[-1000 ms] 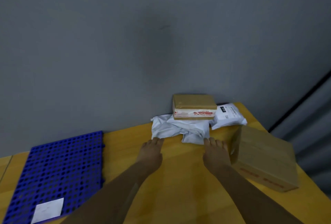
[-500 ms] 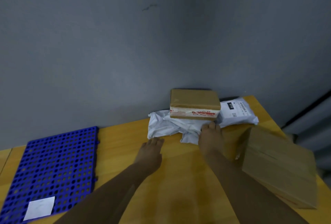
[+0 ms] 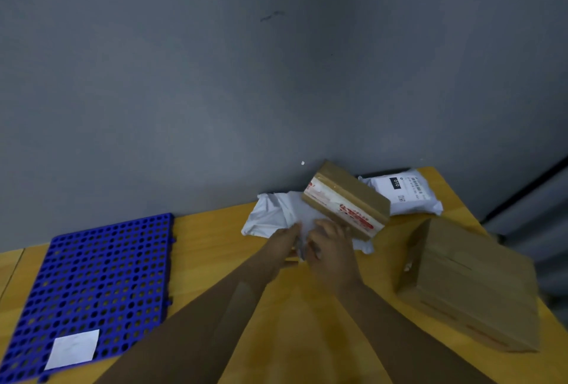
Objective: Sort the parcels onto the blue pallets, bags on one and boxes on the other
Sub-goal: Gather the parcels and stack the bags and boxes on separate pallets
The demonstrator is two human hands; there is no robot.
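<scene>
A person's left hand (image 3: pixel 281 243) and right hand (image 3: pixel 333 250), close together, grip the near edge of a crumpled white bag (image 3: pixel 270 217) on the counter (image 3: pixel 212 248), where the taped box (image 3: pixel 349 199) tilting atop it could tumble if the bag is yanked.

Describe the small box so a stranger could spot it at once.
On the wooden table, look by the grey wall. The small box lies tilted on a crumpled white bag. Unlike the bigger brown box, it shows a bright white, red-printed strip.
</scene>
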